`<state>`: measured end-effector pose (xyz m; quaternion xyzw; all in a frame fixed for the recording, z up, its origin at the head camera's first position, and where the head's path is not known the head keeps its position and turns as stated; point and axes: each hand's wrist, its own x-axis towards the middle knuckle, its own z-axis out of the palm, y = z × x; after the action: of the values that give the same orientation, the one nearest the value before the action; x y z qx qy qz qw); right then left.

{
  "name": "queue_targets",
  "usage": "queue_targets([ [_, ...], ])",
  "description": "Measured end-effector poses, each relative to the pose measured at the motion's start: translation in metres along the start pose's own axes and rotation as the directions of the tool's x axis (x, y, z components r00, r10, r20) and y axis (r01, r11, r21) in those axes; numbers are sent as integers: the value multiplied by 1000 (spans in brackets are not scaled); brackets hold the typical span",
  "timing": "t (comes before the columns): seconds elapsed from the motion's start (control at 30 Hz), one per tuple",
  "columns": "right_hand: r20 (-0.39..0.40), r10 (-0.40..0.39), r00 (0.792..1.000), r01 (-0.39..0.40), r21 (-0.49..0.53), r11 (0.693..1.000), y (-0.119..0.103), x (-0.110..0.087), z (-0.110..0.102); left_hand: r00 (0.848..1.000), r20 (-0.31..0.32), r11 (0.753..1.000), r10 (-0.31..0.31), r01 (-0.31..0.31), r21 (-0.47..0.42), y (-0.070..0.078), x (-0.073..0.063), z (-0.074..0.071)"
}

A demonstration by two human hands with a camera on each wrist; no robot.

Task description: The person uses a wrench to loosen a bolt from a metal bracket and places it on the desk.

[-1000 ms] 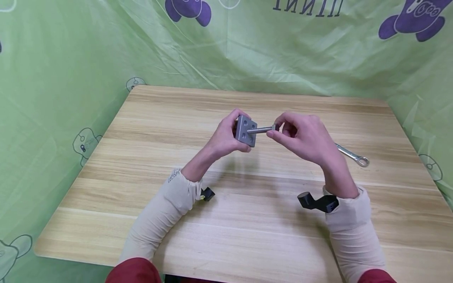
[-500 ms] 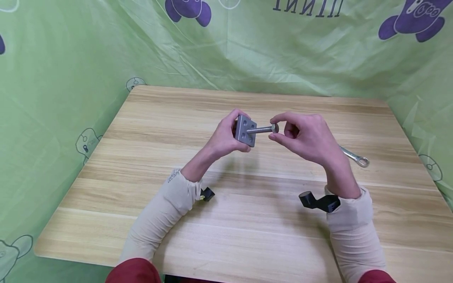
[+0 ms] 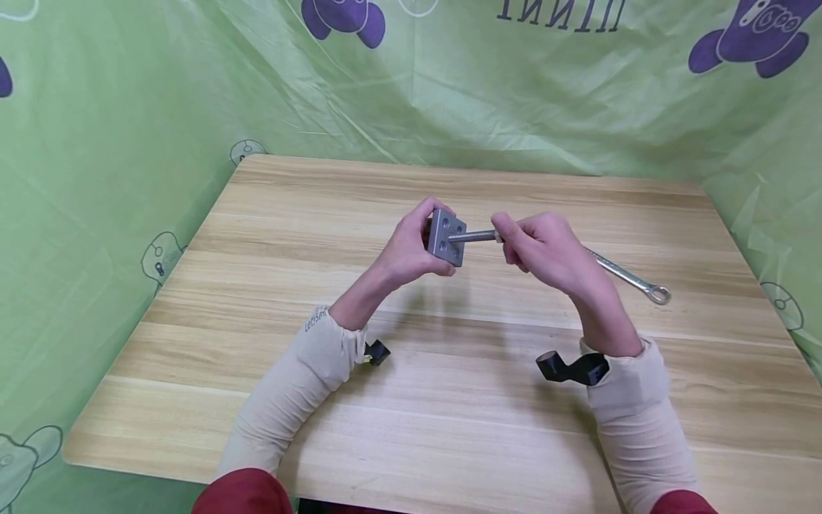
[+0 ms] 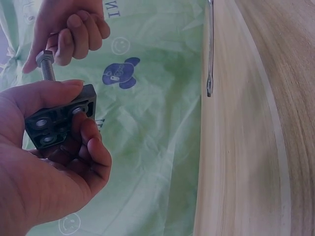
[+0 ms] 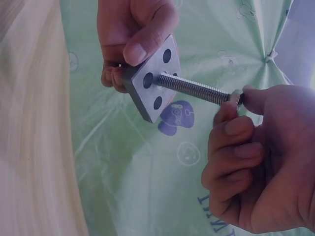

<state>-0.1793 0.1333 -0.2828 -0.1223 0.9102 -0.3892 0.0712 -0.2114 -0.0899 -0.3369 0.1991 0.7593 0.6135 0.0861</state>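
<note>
My left hand (image 3: 411,246) grips a square grey metal block (image 3: 439,239) by its edges, above the table. Round holes dot the face turned to the right. From the middle of that face sticks out a long threaded bolt (image 5: 197,90), roughly level. At its far end, thumb and forefinger of my right hand (image 3: 549,246) pinch the hex head (image 4: 44,57), the other fingers curled in. The block's back (image 4: 59,123), seen in the left wrist view, is dark and recessed, partly covered by the left fingers.
A ring-ended wrench (image 3: 632,278) lies on the wooden table (image 3: 488,428) to the right, its other end hidden behind my right hand. A green printed curtain (image 3: 449,107) hangs behind the table and along both sides.
Half a second ago the right fingers stood spread around the bolt head. Now the hand has turned, thumb uppermost, and pinches the head. The left hand and block have stayed put.
</note>
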Motion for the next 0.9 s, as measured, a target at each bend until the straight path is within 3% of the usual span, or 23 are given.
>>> queue_targets([
  [0.17,-14,19,1000,-19,33,999,-1,-1,0,1000,3,1000,3,-3,13,-1,1,1],
  [0.37,-87,-71,994,64,-82,995,-4,-4,-1,1000,3,1000,-2,2,5,-2,1,1],
  [0.57,-186,-196,963,178,-111,978,-3,-7,-1,1000,4,1000,-2,2,6,-2,0,1],
  [0.9,-238,-344,908,315,-151,937,1,-8,-1,1000,6,1000,-4,4,15,-1,0,2],
])
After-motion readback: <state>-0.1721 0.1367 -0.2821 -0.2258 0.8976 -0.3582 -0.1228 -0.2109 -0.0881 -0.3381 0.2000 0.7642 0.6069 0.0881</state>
